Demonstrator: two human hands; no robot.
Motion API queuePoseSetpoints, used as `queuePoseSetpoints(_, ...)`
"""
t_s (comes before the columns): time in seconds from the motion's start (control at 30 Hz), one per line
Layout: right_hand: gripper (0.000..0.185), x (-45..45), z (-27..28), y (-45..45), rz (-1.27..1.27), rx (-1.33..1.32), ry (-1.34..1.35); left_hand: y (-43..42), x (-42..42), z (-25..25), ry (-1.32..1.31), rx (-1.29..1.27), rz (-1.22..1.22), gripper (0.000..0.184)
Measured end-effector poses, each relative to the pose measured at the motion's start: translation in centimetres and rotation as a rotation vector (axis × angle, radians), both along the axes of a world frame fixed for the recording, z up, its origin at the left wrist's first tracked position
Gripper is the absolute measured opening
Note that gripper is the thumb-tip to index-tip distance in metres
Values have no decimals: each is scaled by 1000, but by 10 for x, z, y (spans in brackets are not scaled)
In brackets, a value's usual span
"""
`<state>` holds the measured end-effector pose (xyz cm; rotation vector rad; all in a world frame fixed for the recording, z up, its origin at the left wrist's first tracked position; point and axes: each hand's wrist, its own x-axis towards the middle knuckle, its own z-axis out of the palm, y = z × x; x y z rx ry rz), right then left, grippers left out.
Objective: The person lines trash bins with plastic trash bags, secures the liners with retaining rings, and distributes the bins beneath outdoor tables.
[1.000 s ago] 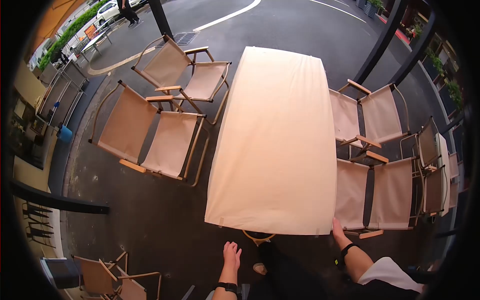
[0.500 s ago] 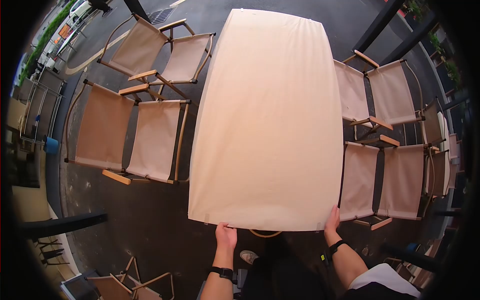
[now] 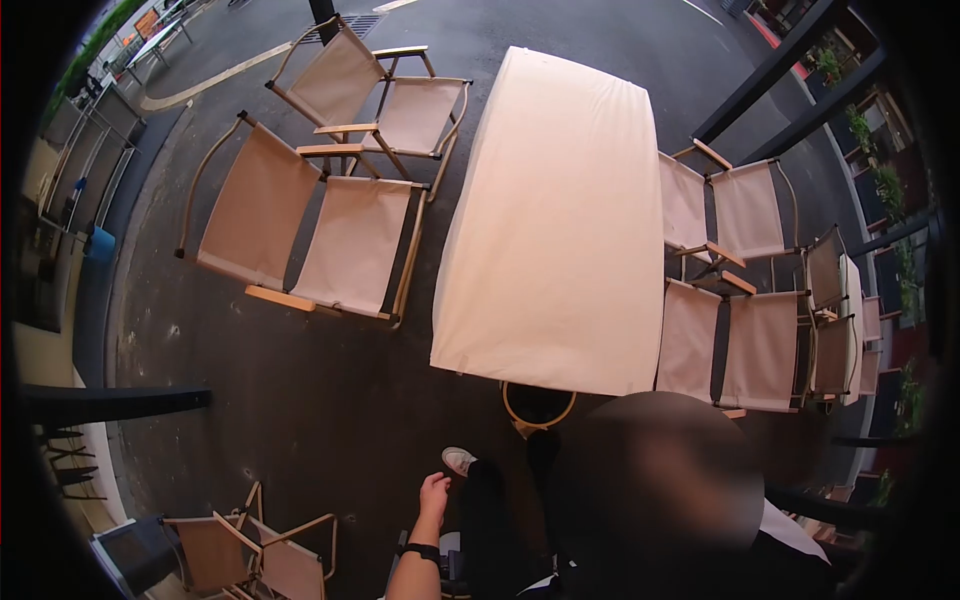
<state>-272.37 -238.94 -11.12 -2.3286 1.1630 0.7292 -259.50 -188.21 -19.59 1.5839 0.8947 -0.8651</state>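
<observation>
A long table under a cream cloth (image 3: 560,220) stretches away in front of me, its near edge closest to my body. My left hand (image 3: 433,496) hangs below that edge, apart from the cloth, with its fingers loosely bent and nothing visible in them. A black band (image 3: 420,551) is on that wrist. On the right, a dark blurred patch (image 3: 660,470) covers the area by the near right corner; my right hand's fingers cannot be made out there. Under the near edge shows a round dark object with a wooden rim (image 3: 540,405).
Folding chairs with tan fabric stand on the left, such as the near one (image 3: 350,245), and along the right side (image 3: 765,345). Another chair (image 3: 265,550) is at lower left. Dark posts (image 3: 110,403) flank the paved ground. A blue bucket (image 3: 100,244) is farther left.
Both hands were at the cloth's near corners; the left has let go and dropped away, the right is now obscured. My view has shifted, so the table appears farther off.
</observation>
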Motion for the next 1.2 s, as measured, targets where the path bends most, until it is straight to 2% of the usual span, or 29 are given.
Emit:
queuePoseSetpoints(0.07, 52, -35, 20, 16, -141, 148, 5, 67, -51, 13, 133, -7, -11, 33)
queuePoseSetpoints(0.17, 52, -66, 46, 35, -110, 233, 93, 152, -136, 26, 231, 96, 0, 29)
queuePoseSetpoints(0.2, 52, -75, 59, 45, -88, 260, 136, 174, -162, 34, 260, 100, 134, 21)
queuePoseSetpoints(0.23, 51, -77, 65, 49, -78, 283, 146, 201, -216, 0, 270, 142, 182, 21)
queuePoseSetpoints(0.37, 48, -52, 71, 70, -51, 351, 139, 232, -298, 20, 336, 66, 498, 25)
queuePoseSetpoints(0.47, 44, 15, 73, 97, -39, 423, 59, 220, -321, 27, 319, -65, 560, 28)
queuePoseSetpoints(0.57, 34, 72, 67, 127, -7, 486, -60, 199, -298, 32, 317, -56, 453, 27)
queuePoseSetpoints(0.67, 29, 124, 76, 161, 75, 459, -67, 195, -243, 15, 255, -71, 339, 25)
queuePoseSetpoints(0.7, 28, 134, 77, 169, 78, 429, -43, 201, -212, 24, 271, -62, 325, 25)
queuePoseSetpoints(0.73, 27, 143, 77, 178, 87, 404, -18, 205, -150, 65, 286, -50, 318, 25)
queuePoseSetpoints(0.8, 25, 177, 95, 209, 142, 334, 61, 227, -82, 71, 158, -30, 219, 27)
queuePoseSetpoints(0.83, 26, 189, 96, 221, 263, 259, 83, 241, -50, 70, 89, -27, 215, 27)
queuePoseSetpoints(0.87, 28, 202, 86, 231, 198, 224, 147, 258, -14, 71, 18, -20, 211, 27)
queuePoseSetpoints(0.93, 38, 229, 48, 238, 403, 209, 224, 293, 56, 98, -112, 2, 216, 27)
queuePoseSetpoints(1.0, 43, 275, -8, 242, 551, 171, 340, 334, 109, 122, -224, 2, 321, 27)
queuePoseSetpoints(1.07, 50, 349, 4, 294, 550, 93, 272, 372, 144, 153, -240, 59, 489, 26)
queuePoseSetpoints(1.1, 49, 398, 2, 316, 740, 166, 251, 389, 160, 165, -252, 75, 565, 26)
queuePoseSetpoints(1.17, 48, 513, 59, 400, 666, 354, 334, 415, 176, 175, -258, 85, 689, 25)
queuePoseSetpoints(1.2, 44, 552, -4, 400, 840, 328, 51, 428, 175, 179, -256, 86, 736, 25)
